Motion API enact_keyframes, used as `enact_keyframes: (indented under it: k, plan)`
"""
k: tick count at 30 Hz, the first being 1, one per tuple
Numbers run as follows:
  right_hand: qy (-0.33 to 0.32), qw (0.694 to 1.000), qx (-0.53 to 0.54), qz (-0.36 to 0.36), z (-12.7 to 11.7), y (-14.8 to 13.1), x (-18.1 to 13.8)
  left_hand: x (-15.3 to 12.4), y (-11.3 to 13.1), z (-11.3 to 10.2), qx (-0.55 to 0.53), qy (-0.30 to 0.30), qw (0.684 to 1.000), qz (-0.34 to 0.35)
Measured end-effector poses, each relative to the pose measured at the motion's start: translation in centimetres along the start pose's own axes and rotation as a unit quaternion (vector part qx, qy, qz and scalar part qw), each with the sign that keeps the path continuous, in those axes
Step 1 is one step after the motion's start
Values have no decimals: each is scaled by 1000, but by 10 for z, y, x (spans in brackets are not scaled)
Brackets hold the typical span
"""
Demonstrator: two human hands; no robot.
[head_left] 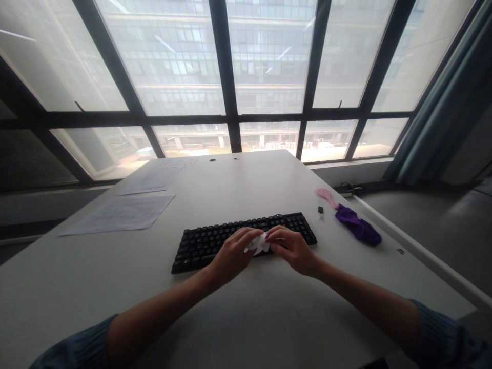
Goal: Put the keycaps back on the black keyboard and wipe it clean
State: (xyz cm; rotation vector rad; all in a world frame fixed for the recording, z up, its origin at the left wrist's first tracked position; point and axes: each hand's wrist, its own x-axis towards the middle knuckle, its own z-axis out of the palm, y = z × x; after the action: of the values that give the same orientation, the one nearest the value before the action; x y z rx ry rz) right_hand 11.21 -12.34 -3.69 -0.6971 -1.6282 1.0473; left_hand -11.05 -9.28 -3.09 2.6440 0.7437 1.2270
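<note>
A black keyboard lies across the middle of the white table. Both of my hands meet just in front of its right half. My left hand and my right hand are each pinched on a small crumpled white tissue held between them, just over the keyboard's near edge. Both forearms are bare, with blue sleeves pushed up near the bottom corners.
Sheets of paper lie at the left and far left of the table. At the right sit a pink brush, a purple cloth and a small dark object. Large windows stand behind, a curtain at the right.
</note>
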Motion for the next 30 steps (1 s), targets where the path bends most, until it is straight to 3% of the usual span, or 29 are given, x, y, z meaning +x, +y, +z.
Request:
enact_keyframes:
  k: [3,5,8,13,19,26,30]
  plan:
    - [134,987,-91,0,-19,-1,8,31,-7,-4,3,12,998,-59]
    - [213,968,-134,21,-35,1,13,56,-15,1,-20,-14,998,-58]
    - [272,946,-170,54,-57,6,17,86,-30,23,-38,-41,997,-47]
    - [280,937,-199,65,-72,13,17,102,-51,61,-35,-141,987,-70]
    - [255,944,-203,37,-68,13,17,95,-51,61,-29,-221,974,-35]
    - [259,939,-221,42,-73,15,16,95,-46,66,-61,-221,973,-31]
    - [255,939,-225,44,-74,15,16,88,-49,49,-47,-203,977,-36]
